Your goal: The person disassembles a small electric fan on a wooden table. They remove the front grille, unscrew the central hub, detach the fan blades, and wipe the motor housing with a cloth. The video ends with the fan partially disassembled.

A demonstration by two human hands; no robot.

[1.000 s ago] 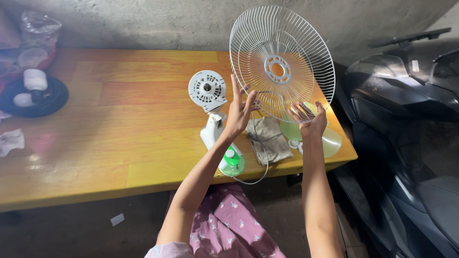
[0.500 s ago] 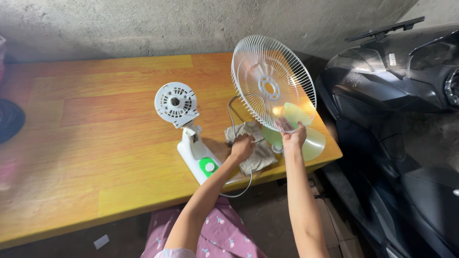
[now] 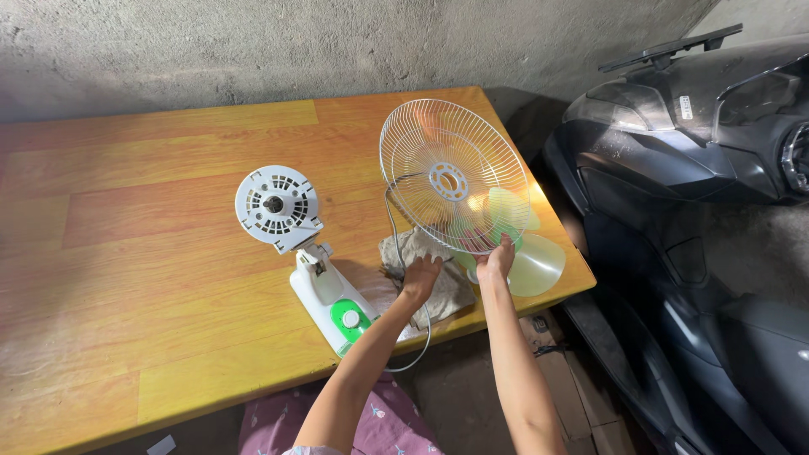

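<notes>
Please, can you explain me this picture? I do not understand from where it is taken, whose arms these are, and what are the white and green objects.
The camera sits on a person's head and looks down at their own two arms. The right hand holds a white wire fan guard upright by its lower rim. The left hand rests on a grey cloth. On the wooden table stands a small fan body, white with a green base, without blades. Pale green fan blades lie behind the guard. A dark scooter is parked beside the table.

Materials near the fingers

Glossy white wire grille (image 3: 455,179) above the fingers, rough grey cloth (image 3: 425,271) under them, smooth lacquered wood table (image 3: 152,278).
</notes>
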